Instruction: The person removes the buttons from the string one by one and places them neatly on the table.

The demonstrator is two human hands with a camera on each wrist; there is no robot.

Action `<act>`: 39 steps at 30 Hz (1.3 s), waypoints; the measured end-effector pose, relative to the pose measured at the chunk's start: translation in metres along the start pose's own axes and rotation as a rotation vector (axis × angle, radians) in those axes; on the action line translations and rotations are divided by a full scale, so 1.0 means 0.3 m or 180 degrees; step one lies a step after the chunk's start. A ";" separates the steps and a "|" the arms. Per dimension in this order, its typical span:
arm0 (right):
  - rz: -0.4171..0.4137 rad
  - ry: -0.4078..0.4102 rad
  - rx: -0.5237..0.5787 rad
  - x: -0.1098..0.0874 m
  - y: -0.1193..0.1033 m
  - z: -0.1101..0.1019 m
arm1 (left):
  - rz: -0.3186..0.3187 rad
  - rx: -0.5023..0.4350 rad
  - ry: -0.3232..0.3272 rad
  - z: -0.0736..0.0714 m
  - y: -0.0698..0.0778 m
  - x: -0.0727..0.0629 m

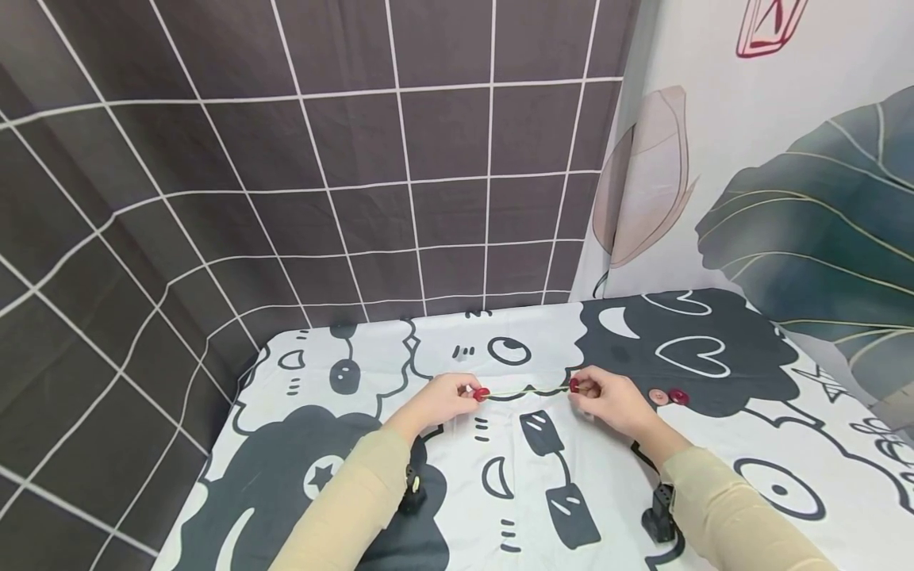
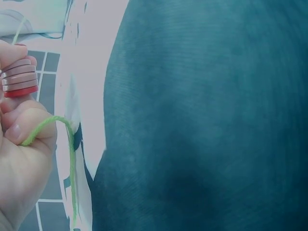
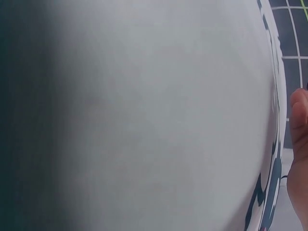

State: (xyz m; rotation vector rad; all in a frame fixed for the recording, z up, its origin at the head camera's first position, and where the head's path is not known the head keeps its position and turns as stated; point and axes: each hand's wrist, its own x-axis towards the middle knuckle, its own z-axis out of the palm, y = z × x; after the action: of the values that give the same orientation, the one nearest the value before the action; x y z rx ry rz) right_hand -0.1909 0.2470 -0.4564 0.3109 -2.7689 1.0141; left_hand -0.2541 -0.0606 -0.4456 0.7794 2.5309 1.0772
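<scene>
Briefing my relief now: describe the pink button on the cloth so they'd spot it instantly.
On the cartoon-print cloth, find the dark patch with a heart outline. Near its front edge, right of the right hand, lies the pink button, paler than the dark red button just right of it.

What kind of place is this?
Maybe a little indoor craft corner. A dark grey cloth with white grid lines hangs behind, a black-and-white cartoon-print cloth covers the work surface, and a thin green string and a round red button look like craft things.
</scene>
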 end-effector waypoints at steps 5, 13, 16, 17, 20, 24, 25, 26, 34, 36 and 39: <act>0.0052 0.0010 -0.0038 -0.002 0.011 -0.004 | -0.0002 0.0000 -0.0007 0.002 -0.002 0.000; 0.0087 0.0016 -0.0049 -0.006 0.018 -0.015 | 0.0002 -0.0020 0.0000 0.003 0.000 -0.003; 0.0091 0.0043 -0.0090 -0.008 0.022 -0.017 | 0.0004 -0.0032 -0.0008 0.004 -0.003 -0.002; 0.0089 0.0052 -0.0099 -0.008 0.022 -0.017 | 0.0008 -0.0033 -0.0014 0.004 -0.004 -0.002; 0.0072 0.0074 -0.0100 -0.008 0.023 -0.019 | 0.0010 -0.0030 -0.0030 0.004 -0.007 -0.002; 0.0084 0.0091 -0.0111 -0.008 0.022 -0.029 | 0.0025 -0.0029 -0.0034 0.003 -0.010 -0.002; 0.0101 0.0087 -0.0118 -0.008 0.021 -0.033 | 0.0025 -0.0021 -0.0032 0.003 -0.011 -0.002; 0.0117 0.0081 -0.0128 -0.009 0.021 -0.037 | 0.0023 -0.0024 -0.0030 0.003 -0.013 -0.002; 0.0358 0.0034 -0.0259 -0.010 0.029 -0.060 | 0.0014 -0.0038 -0.0001 -0.001 -0.014 0.000; 0.0343 0.0045 -0.0271 -0.010 0.032 -0.064 | 0.0012 -0.0027 0.0011 -0.001 -0.013 0.000; 0.0242 0.0105 -0.0253 -0.010 0.038 -0.069 | 0.0025 -0.0024 0.0021 0.001 -0.008 0.000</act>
State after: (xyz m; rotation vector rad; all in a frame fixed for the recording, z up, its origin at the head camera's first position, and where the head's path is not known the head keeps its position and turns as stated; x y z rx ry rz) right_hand -0.1891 0.2693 -0.4485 0.1772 -2.8018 0.9139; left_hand -0.2548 -0.0618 -0.4476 0.7857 2.5298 1.0929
